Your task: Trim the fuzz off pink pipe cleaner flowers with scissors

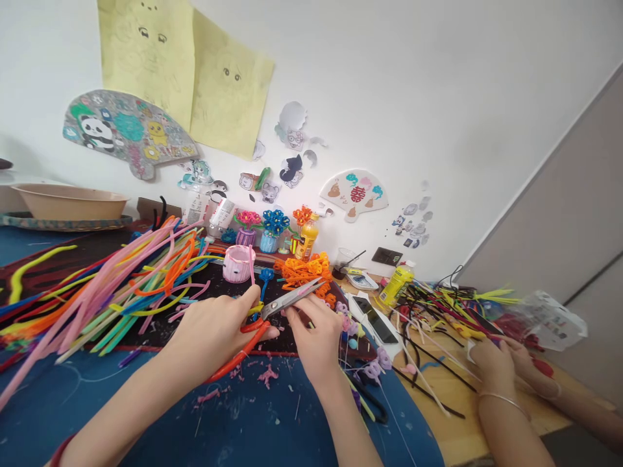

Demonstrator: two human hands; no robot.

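Note:
My left hand (214, 327) is closed around the orange-handled scissors (287, 299), whose blades point right and slightly up. A pink pipe cleaner (252, 263) stands up by its index finger; whether the hand also grips it I cannot tell. My right hand (315, 334) is at the blades with fingers bent together; whatever it pinches is hidden. A small pink patch shows along the blades. Behind the hands stand a pink striped pot (238, 264) and a blue pipe-cleaner flower (265, 275). A heap of orange pipe-cleaner pieces (311, 271) lies just beyond the scissors.
Many coloured pipe cleaners (111, 279) spread over the left side. Finished flower pots (269, 241) and a yellow bottle (307, 237) line the wall. A phone (374, 320) lies at right. Another person's hands (501, 363) work at the wooden table (448, 405).

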